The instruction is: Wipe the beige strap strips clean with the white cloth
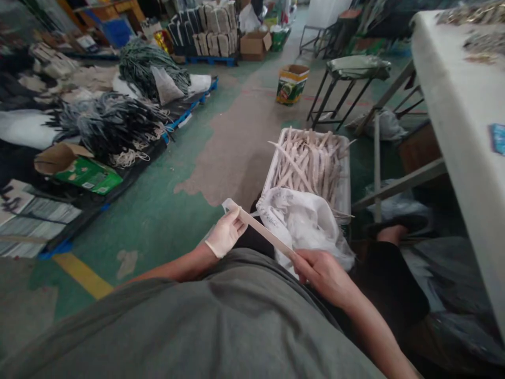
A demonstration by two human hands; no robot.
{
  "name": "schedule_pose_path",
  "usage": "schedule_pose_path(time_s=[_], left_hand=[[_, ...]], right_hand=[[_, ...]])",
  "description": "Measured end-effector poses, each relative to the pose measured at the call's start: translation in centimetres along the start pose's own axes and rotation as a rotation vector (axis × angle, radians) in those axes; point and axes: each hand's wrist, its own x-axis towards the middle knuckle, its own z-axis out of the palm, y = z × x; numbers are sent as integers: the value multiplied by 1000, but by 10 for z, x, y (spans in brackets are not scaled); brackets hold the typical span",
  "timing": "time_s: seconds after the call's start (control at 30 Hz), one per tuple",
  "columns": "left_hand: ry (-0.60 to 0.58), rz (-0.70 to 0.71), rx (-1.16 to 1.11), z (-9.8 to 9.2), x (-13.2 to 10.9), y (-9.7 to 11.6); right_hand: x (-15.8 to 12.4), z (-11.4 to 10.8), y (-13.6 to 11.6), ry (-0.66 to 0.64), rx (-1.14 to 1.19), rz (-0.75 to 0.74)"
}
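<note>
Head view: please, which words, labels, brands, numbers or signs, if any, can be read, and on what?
No text reads clearly.
White bag: dark marks near its edge, too blurred to read.
Green box: white label patches, too small.
Yellow and green box: printing too small and blurred.
Blue packet on the table: markings too blurred.

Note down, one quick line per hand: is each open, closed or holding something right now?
Left hand: gloved, closed, holding the strip near one end.
Right hand: bare, closed, holding the same strip farther along.
</note>
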Motion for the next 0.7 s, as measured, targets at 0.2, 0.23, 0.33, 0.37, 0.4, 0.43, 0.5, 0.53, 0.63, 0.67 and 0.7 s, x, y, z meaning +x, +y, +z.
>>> schedule_pose_path(time_s=[0.2, 0.23, 0.33, 0.37, 0.4, 0.43, 0.5, 0.53, 0.63, 0.67, 0.7], left_hand=[[22, -261, -13, 10, -11, -24], [30, -259, -24, 10, -9, -23], [24, -221, -49, 5, -6, -20], [12, -228, -46, 4, -6, -21], [-9, -244, -37, 3, -7, -24], [-35, -266, -28, 2, -8, -26], [-78, -306, -18, 4, -10, -31], [-84, -313, -22, 5, -10, -33], [-45, -290, -80, 6, -7, -32], [-30, -282, -103, 5, -6, -31], [-23, -283, -118, 5, -5, -30]], right_hand=[[21, 12, -1, -24, 85, 27], [17, 10, 1, -18, 92, 24], [3, 2, 3, 55, 27, 20], [1, 0, 2, 89, -18, 23], [2, 0, 0, 121, -69, 29], [5, 1, -3, 141, -117, 39], [16, 7, -8, 152, -174, 74], [20, 9, -9, 150, -180, 88], [20, 9, -9, 126, -151, 96], [16, 6, -8, 122, -146, 94], [12, 3, -7, 127, -158, 93]])
